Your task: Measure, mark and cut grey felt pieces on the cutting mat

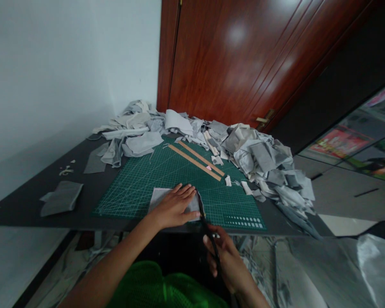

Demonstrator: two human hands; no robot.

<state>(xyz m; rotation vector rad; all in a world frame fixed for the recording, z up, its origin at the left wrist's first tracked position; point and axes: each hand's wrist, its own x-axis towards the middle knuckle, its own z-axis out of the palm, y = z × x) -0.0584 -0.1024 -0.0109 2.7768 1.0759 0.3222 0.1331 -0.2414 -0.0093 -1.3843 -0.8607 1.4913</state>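
Note:
A grey piece of fabric (158,195) lies near the front edge of the green cutting mat (131,179). Spread flat on top of it, fingers extended, is my left hand (176,205). My right hand (223,250) is closed around the handles of black scissors (202,218). The scissors' blades run along the fabric's right edge, where a narrow strip curls outward. How much fabric sits between the blades is too small to tell.
Two wooden rulers (195,161) lie on the mat with small white scraps (228,181) beside them. Heaped cloth pieces (259,154) line the table's back and right. A folded grey cloth (62,198) rests at the left. Behind stand a wall and a brown door (227,64).

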